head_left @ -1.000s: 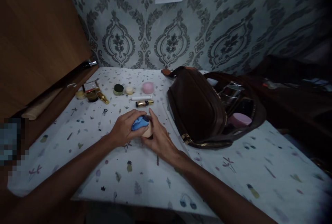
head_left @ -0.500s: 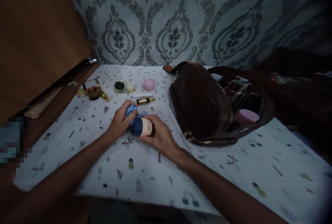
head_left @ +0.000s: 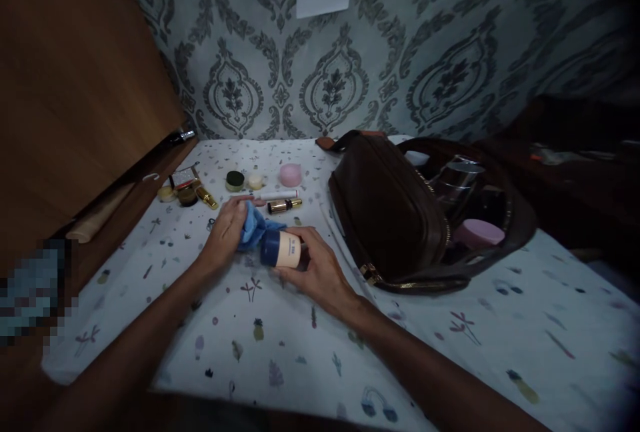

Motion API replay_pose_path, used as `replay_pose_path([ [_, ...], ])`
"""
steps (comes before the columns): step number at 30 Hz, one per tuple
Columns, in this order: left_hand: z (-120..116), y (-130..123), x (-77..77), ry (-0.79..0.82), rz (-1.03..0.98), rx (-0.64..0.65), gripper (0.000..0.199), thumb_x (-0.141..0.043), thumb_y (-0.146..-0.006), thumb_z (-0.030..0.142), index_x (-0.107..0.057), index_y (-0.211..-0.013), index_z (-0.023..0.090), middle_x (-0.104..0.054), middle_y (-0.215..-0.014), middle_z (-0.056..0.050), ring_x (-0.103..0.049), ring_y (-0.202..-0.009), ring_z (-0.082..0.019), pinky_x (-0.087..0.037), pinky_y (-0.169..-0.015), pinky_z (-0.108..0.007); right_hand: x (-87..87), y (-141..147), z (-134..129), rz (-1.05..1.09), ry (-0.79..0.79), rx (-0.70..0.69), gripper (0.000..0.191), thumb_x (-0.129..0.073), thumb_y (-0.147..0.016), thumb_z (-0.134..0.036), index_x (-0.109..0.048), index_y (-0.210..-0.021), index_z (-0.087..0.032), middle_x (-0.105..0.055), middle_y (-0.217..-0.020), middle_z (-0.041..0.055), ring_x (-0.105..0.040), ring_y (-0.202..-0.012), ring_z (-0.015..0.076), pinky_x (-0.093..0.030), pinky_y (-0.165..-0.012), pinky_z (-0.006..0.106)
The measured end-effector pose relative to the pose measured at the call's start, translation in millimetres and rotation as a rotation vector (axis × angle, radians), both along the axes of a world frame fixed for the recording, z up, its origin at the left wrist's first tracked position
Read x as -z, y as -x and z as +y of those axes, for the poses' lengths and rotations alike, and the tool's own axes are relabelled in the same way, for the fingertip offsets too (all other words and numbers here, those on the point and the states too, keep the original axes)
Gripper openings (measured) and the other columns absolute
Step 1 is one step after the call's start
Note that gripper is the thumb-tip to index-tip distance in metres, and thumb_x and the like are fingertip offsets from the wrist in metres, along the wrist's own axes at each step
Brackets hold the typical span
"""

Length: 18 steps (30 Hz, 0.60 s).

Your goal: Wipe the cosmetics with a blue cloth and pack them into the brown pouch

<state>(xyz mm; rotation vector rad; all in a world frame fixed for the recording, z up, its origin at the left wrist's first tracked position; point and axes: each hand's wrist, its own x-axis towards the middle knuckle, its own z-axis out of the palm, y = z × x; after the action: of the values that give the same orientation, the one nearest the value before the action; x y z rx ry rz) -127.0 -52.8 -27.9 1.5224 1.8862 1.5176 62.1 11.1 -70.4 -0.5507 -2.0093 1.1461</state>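
My right hand is wrapped round the base end of a small bottle with a dark blue cap and a cream label. The bottle lies tilted on its side, cap towards the left. In my left hand is a crumpled blue cloth, held between thumb and fingers just beside the cap. Beyond the hands lie a gold-and-black tube and a white pen-like tube. Farther back stand a pink jar, a small cream-coloured jar and a dark-lidded jar.
An unzipped brown leather bag stands on the right, with a pink-lidded jar and a clear container inside. More cosmetics, among them a gold tube, cluster at the left near a wooden cabinet. A patterned cloth covers the table.
The left hand has shifted left and its fingers have loosened, showing more of the blue cloth and the bottle's cap. The right hand keeps the bottle. The camera view has tilted slightly up.
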Motion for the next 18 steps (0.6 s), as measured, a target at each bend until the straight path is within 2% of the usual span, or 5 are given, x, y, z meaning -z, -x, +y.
replay_pose_path([
  [4, -4, 10, -4.1, 0.003, 0.045, -0.108, 0.061, -0.035, -0.094, 0.068, -0.072, -0.094, 0.019, -0.068, -0.088, -0.006, -0.061, -0.088, -0.022, -0.047, -0.085, -0.034, 1.9, 2, 1, 0.020, 0.050, 0.007, 0.049, -0.081, -0.069, -0.029, -0.059, -0.112, -0.024, -0.061, -0.110, 0.0074, -0.061, -0.099, 0.0253, -0.053, -0.084, 0.040],
  [8, 0, 19, -2.4, 0.013, -0.195, -0.207, 0.062, -0.044, -0.088, 0.072, -0.071, -0.085, 0.017, -0.061, -0.065, -0.001, -0.056, -0.064, -0.017, -0.045, -0.062, -0.028, 1.6, 3, 1, 0.023, 0.099, 0.012, 0.050, -0.082, -0.066, -0.027, -0.060, -0.111, -0.022, -0.062, -0.110, 0.0073, -0.062, -0.096, 0.0235, -0.053, -0.079, 0.035],
  [11, 7, 20, 0.5, 0.050, -0.513, -0.174, 0.057, -0.050, -0.085, 0.070, -0.068, -0.079, 0.016, -0.053, -0.056, 0.002, -0.050, -0.053, -0.014, -0.042, -0.052, -0.025, 1.0, 4, 1, 0.021, 0.116, 0.014, 0.049, -0.081, -0.066, -0.027, -0.060, -0.110, -0.021, -0.062, -0.109, 0.0076, -0.062, -0.097, 0.0236, -0.053, -0.079, 0.036],
  [15, 7, 9, 3.8, 0.048, -0.711, -0.009, 0.051, -0.053, -0.084, 0.066, -0.066, -0.079, 0.017, -0.064, -0.067, -0.003, -0.060, -0.061, -0.017, -0.052, -0.060, -0.029, 2.9, 5, 2, 0.027, 0.187, 0.039, 0.050, -0.081, -0.066, -0.032, -0.061, -0.110, -0.021, -0.064, -0.107, 0.0078, -0.063, -0.096, 0.0238, -0.054, -0.079, 0.036],
  [18, 0, -2, 5.1, 0.066, -0.444, 0.183, 0.048, -0.055, -0.087, 0.061, -0.071, -0.094, 0.017, -0.073, -0.094, -0.009, -0.068, -0.091, -0.025, -0.055, -0.081, -0.035, 4.1, 6, 5, 0.081, 0.318, 0.046, 0.048, -0.080, -0.068, -0.039, -0.061, -0.107, -0.019, -0.066, -0.098, 0.0060, -0.064, -0.090, 0.0226, -0.055, -0.076, 0.035],
])
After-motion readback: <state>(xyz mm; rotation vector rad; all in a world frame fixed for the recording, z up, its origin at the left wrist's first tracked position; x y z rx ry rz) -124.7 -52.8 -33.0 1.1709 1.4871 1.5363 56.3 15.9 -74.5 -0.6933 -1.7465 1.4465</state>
